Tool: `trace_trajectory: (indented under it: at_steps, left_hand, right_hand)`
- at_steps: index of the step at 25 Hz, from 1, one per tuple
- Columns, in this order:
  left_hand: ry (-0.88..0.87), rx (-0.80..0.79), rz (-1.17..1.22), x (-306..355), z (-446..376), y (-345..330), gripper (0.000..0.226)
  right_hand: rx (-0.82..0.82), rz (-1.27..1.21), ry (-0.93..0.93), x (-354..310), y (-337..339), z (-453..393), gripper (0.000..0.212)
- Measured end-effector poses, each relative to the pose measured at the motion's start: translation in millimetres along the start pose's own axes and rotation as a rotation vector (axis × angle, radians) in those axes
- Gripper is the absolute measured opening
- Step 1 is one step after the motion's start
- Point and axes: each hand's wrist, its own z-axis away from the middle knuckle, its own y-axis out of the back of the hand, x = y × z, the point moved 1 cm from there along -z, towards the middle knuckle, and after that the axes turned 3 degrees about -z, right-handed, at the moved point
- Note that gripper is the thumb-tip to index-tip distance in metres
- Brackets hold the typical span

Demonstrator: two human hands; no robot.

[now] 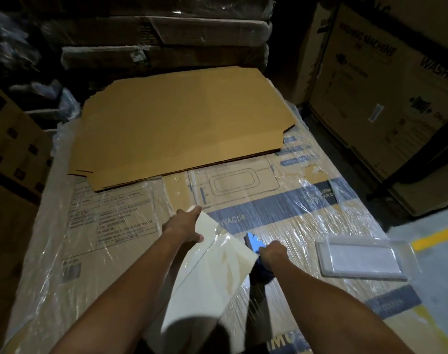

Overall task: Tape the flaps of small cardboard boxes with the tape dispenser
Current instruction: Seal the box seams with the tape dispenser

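Note:
A small white cardboard box (212, 267) stands tilted on a large plastic-wrapped carton (281, 215), with a seam running down its top face. My left hand (183, 226) grips the box's far left corner, thumb on its near side. My right hand (272, 254) grips the blue tape dispenser (255, 242) at the box's right edge. Shiny clear tape lies across the top of the box near the dispenser. The dispenser's lower part is hidden behind the box and my hand.
A stack of flat brown cardboard sheets (182, 123) lies on the far half of the carton. A grey flat tray (363, 256) rests at the right. Washing-machine boxes (386, 80) stand on the right, more cartons behind and left. A floor with a yellow line (435, 236) shows at right.

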Motion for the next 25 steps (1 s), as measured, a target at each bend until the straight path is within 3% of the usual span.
trace_trajectory:
  at_steps: [5,11,17,21,25]
  left_hand:
    - [-0.028,-0.057,0.034,1,-12,14,0.079]
    - [-0.051,-0.043,0.216,-1,-8,0,0.08]
    - [0.015,0.061,0.313,0,11,-21,0.079]
    - [0.053,0.083,0.318,3,10,-23,0.078]
    - [0.062,0.081,0.317,6,14,-19,0.077]
  right_hand:
    - [-0.117,0.216,-0.008,2,-13,-20,0.03]
    - [-0.128,-0.14,-0.198,7,-17,-31,0.035]
    - [-0.151,-0.091,-0.142,9,-22,-36,0.038]
    - [-0.087,-0.225,-0.077,16,-21,-32,0.03]
    - [-0.032,-0.17,0.037,16,2,-19,0.022]
